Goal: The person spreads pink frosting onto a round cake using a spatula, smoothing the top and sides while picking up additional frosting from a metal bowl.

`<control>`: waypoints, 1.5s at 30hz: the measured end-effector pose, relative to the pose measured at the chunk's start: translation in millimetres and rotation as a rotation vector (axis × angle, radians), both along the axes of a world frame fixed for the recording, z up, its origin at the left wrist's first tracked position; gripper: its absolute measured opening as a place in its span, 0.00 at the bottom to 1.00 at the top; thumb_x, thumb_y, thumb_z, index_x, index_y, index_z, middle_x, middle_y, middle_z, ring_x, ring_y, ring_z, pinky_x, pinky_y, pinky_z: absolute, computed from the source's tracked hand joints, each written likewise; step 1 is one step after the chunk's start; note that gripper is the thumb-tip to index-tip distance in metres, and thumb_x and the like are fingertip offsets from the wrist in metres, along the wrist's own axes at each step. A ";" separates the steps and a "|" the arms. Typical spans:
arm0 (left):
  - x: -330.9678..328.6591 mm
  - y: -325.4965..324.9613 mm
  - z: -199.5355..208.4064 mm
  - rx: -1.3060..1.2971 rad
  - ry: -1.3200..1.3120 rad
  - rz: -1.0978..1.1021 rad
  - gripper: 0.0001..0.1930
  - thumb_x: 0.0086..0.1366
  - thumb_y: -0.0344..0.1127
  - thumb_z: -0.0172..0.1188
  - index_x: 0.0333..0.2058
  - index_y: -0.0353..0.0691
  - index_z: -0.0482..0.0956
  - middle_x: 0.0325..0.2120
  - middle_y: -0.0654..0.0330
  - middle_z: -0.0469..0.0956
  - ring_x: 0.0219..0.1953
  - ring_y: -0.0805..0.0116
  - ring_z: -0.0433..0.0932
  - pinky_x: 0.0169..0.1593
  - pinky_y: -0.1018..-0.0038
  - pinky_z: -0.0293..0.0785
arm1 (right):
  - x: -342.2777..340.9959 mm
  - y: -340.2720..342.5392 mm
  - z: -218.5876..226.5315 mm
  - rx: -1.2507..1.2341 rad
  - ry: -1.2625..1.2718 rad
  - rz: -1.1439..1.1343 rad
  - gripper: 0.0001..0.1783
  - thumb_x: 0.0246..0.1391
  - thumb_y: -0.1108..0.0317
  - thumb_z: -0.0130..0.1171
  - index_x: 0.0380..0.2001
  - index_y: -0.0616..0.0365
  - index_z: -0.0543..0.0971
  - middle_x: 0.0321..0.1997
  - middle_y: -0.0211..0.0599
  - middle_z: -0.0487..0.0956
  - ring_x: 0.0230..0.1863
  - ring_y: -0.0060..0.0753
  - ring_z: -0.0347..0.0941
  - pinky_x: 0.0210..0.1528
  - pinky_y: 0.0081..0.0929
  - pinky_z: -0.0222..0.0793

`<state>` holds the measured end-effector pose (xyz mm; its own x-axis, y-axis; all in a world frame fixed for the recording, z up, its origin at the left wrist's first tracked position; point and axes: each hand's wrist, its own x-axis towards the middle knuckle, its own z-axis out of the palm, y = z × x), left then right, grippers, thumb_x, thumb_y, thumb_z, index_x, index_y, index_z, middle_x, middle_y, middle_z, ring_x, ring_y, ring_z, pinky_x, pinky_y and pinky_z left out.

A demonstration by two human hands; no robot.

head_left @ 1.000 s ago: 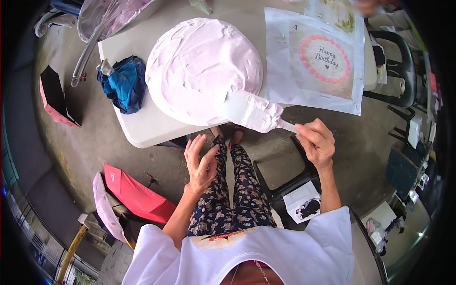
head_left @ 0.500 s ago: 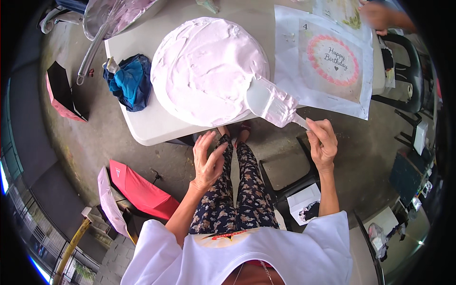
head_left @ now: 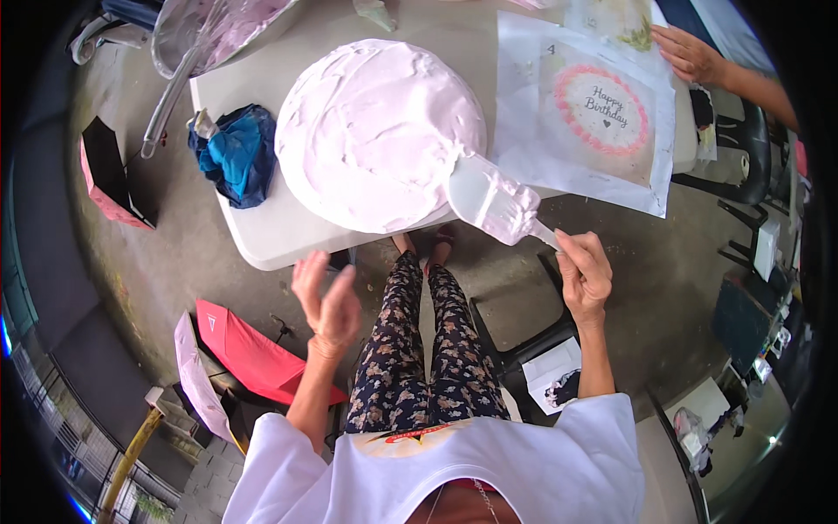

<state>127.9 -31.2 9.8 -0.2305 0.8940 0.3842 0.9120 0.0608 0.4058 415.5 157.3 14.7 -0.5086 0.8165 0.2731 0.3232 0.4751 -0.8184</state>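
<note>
A round cake [head_left: 375, 131] coated in pale pink icing stands near the front edge of the white table [head_left: 262, 240]. With finger and thumb, my right hand [head_left: 587, 272] grips the thin handle of a flat, broad icing spatula [head_left: 489, 197]. Pink icing is smeared over the half of its blade nearest the handle, and the blade's tip reaches the cake's right front side. My left hand [head_left: 330, 301] hangs in the air in front of the table, fingers apart and slightly blurred, with nothing in it.
Left of the cake lies a crumpled blue cloth [head_left: 234, 153]. A metal bowl [head_left: 196, 39] of pink icing with a whisk [head_left: 179, 96] is at the back left. Printed cake-design sheets [head_left: 585, 113] lie right, near another person's hand [head_left: 690, 57]. Open umbrellas [head_left: 249, 349] and chairs [head_left: 733, 157] stand around.
My left hand has moved left, away from my legs. The right hand with the spatula has shifted slightly down. The other person's hand now rests at the sheets' edge.
</note>
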 end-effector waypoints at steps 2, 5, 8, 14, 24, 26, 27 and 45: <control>-22.3 6.0 5.8 0.013 0.053 0.067 0.17 0.54 0.16 0.51 0.43 0.33 0.76 0.53 0.41 0.68 0.57 0.43 0.68 0.61 0.51 0.60 | 5.1 -0.5 3.1 0.014 -0.009 -0.012 0.18 0.48 0.83 0.60 0.44 0.59 0.81 0.26 0.33 0.73 0.24 0.27 0.66 0.24 0.22 0.61; -58.3 14.3 6.9 0.065 0.101 0.201 0.17 0.57 0.18 0.51 0.46 0.36 0.76 0.55 0.44 0.67 0.59 0.46 0.66 0.62 0.51 0.57 | 12.9 -6.8 9.8 0.007 -0.028 -0.047 0.18 0.48 0.85 0.59 0.44 0.60 0.80 0.28 0.34 0.74 0.25 0.27 0.66 0.25 0.22 0.61; -87.3 27.7 9.8 0.078 0.131 0.279 0.18 0.59 0.21 0.51 0.49 0.40 0.75 0.57 0.48 0.66 0.61 0.50 0.63 0.64 0.51 0.53 | 18.9 -19.3 18.9 -0.036 -0.043 -0.095 0.17 0.50 0.85 0.57 0.45 0.61 0.80 0.31 0.36 0.75 0.27 0.26 0.67 0.26 0.22 0.62; -107.2 58.2 14.6 -0.164 0.189 0.261 0.23 0.65 0.30 0.51 0.59 0.45 0.67 0.63 0.55 0.59 0.68 0.55 0.52 0.68 0.53 0.40 | -13.7 -68.4 48.7 -0.428 0.110 -0.455 0.17 0.58 0.79 0.53 0.51 0.63 0.76 0.34 0.27 0.71 0.32 0.17 0.62 0.33 0.15 0.59; -51.2 73.7 10.0 -0.192 0.064 0.206 0.26 0.67 0.36 0.47 0.63 0.42 0.60 0.65 0.51 0.55 0.69 0.49 0.46 0.68 0.53 0.37 | -50.4 -104.3 90.8 -0.643 0.403 -0.776 0.20 0.62 0.72 0.51 0.57 0.61 0.70 0.30 0.22 0.68 0.22 0.09 0.56 0.19 0.10 0.54; -39.0 78.6 8.3 -0.183 0.047 0.191 0.26 0.66 0.35 0.47 0.63 0.41 0.61 0.65 0.51 0.55 0.69 0.48 0.46 0.68 0.52 0.37 | -41.8 -97.6 92.6 -0.495 0.396 -0.822 0.17 0.62 0.75 0.50 0.54 0.66 0.70 0.32 0.26 0.70 0.24 0.11 0.60 0.21 0.11 0.58; -33.6 81.2 8.2 -0.173 0.022 0.179 0.26 0.66 0.34 0.48 0.63 0.41 0.62 0.65 0.51 0.55 0.69 0.48 0.46 0.68 0.52 0.37 | -33.0 -95.6 92.5 -0.451 0.388 -0.834 0.16 0.61 0.75 0.51 0.53 0.65 0.70 0.34 0.29 0.71 0.25 0.12 0.62 0.22 0.11 0.60; -10.7 77.2 28.1 -0.118 -0.048 0.152 0.25 0.65 0.32 0.51 0.61 0.41 0.64 0.64 0.50 0.58 0.69 0.47 0.47 0.68 0.54 0.41 | -33.6 -99.4 106.4 -0.233 -0.083 -0.818 0.18 0.60 0.79 0.50 0.53 0.62 0.75 0.37 0.36 0.73 0.35 0.25 0.68 0.34 0.21 0.64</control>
